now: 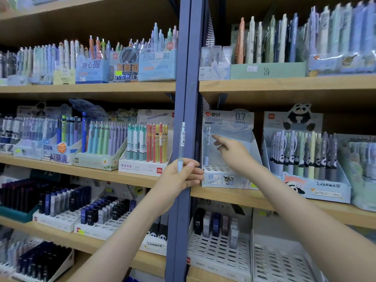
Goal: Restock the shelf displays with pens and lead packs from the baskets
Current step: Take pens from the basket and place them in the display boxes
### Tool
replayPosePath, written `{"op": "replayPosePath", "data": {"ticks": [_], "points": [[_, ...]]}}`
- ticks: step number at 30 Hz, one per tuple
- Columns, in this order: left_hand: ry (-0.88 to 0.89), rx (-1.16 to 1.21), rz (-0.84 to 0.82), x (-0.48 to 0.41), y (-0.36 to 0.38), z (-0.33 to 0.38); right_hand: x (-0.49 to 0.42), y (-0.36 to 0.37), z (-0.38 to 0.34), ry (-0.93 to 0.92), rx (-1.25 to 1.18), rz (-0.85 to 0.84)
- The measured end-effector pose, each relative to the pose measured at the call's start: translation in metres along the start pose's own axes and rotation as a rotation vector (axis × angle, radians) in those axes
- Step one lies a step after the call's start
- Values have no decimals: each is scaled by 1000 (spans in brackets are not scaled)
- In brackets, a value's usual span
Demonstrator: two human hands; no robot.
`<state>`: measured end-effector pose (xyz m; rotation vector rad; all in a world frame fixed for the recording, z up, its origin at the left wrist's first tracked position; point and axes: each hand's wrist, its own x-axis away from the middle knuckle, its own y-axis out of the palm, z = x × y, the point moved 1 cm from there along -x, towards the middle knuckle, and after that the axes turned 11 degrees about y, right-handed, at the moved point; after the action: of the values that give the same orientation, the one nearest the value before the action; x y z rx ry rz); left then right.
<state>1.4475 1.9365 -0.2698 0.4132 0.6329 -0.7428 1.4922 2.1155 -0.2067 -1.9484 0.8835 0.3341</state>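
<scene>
My left hand [184,173] grips the lower end of a pale blue mechanical pencil [181,143], held upright in front of the blue shelf post [184,78]. My right hand [231,148] reaches into the light blue 0.7 mm display box [240,180] on the middle right shelf, fingers stretched out and holding nothing. Two pale blue pencils [207,147] stand in the back left corner of that box; the other holes in its base are bare.
A panda display box [317,188] full of pens stands right of the 0.7 box. Pen displays [142,151] fill the middle left shelf. Lead packs [215,222] stand in white slotted trays [219,253] on the lower shelves. No baskets are in view.
</scene>
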Motion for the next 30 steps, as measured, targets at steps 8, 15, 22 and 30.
{"op": "replayPosePath", "data": {"ticks": [8,15,22,30], "points": [[30,-58,-57,-3,10,4,25,-1,-24,-11,-434,-150],[54,-2,13,-3,8,-2,-6,14,-5,173,-16,-48],[76,30,-20,-3,5,-4,-11,23,-4,145,-77,-14],[71,101,47,-4,-8,-5,-15,7,0,217,-306,146]]}}
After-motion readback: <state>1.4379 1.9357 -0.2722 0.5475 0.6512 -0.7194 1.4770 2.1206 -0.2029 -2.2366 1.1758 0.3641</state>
